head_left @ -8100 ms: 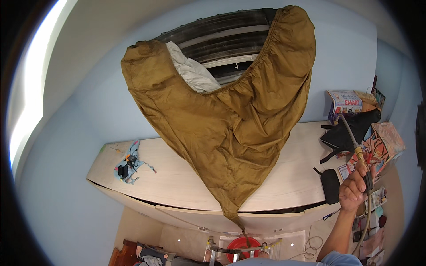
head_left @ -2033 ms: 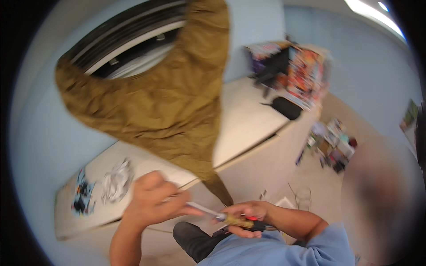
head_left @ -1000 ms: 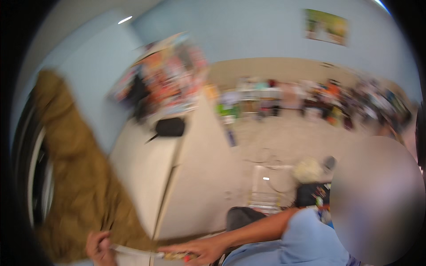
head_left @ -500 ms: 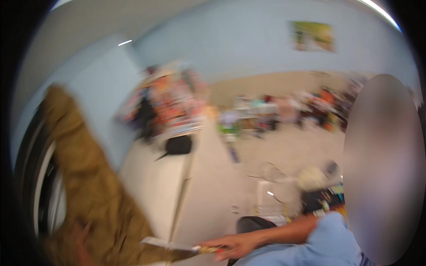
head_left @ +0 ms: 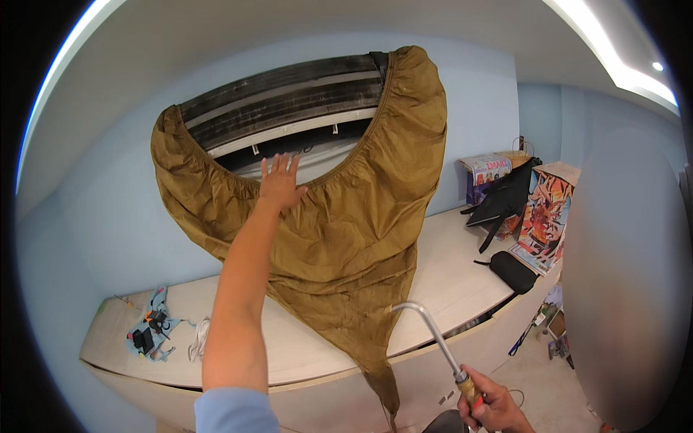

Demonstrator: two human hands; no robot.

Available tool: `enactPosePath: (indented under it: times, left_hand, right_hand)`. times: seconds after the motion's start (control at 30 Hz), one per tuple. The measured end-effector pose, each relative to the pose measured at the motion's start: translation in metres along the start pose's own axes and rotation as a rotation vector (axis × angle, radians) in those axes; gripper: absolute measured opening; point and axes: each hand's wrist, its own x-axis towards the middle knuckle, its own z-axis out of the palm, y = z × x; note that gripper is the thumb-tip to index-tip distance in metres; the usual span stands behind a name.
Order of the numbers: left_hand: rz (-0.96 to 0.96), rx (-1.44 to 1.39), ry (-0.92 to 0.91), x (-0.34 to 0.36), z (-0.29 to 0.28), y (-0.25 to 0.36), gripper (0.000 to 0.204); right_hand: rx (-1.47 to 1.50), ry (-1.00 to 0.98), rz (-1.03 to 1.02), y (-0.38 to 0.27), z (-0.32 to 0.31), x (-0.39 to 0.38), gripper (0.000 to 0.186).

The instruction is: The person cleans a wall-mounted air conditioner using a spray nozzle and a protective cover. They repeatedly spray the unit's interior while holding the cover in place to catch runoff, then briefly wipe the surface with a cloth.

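Brown cloth cover point(head_left: 346, 245) hangs around and below the dark wall unit point(head_left: 289, 101); your left hand point(head_left: 281, 186), at the bent metal wand point(head_left: 439, 338) two seconds ago, now spreads its fingers at the cover's rim. Your right hand point(head_left: 494, 405) grips the wand's handle.

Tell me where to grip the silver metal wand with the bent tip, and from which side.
Likely best by the brass-coloured fitting at the lower end of the silver metal wand, coming from the lower right, as the right hand does. It should fill a fist better than the slim tube, and the bent tip points left, away from that hand.
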Motion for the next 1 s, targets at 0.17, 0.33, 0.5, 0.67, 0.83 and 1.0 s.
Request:
enactPosePath:
  times: [0.17,0.33,0.5,0.67,0.83,1.0]
  left_hand:
    - [0.003,-0.12,-0.657,-0.005,0.006,-0.029,0.051]
    - [0.38,-0.308,-0.4,-0.101,-0.043,0.008,0.04]
    - [0.569,-0.383,-0.404,-0.216,-0.208,0.042,0.036]
    - [0.56,-0.483,-0.294,-0.22,-0.318,0.007,0.033]
    - [0.307,-0.476,-0.236,-0.207,-0.349,-0.048,0.028]
    - [0.011,-0.363,-0.24,-0.172,-0.284,-0.164,0.044]
  right_hand:
    - [-0.026,0.044,-0.073,-0.026,-0.009,-0.001,0.081]
    - [-0.397,0.055,-0.151,-0.121,-0.035,0.073,0.065]
    - [-0.83,-0.123,-0.294,-0.202,0.011,0.225,0.055]
    - [-0.906,-0.238,-0.172,-0.247,0.054,0.319,0.059]
    - [-1.203,-0.261,-0.108,-0.287,0.043,0.353,0.07]
    - [-1.15,-0.011,-0.163,-0.37,0.027,0.355,0.071]
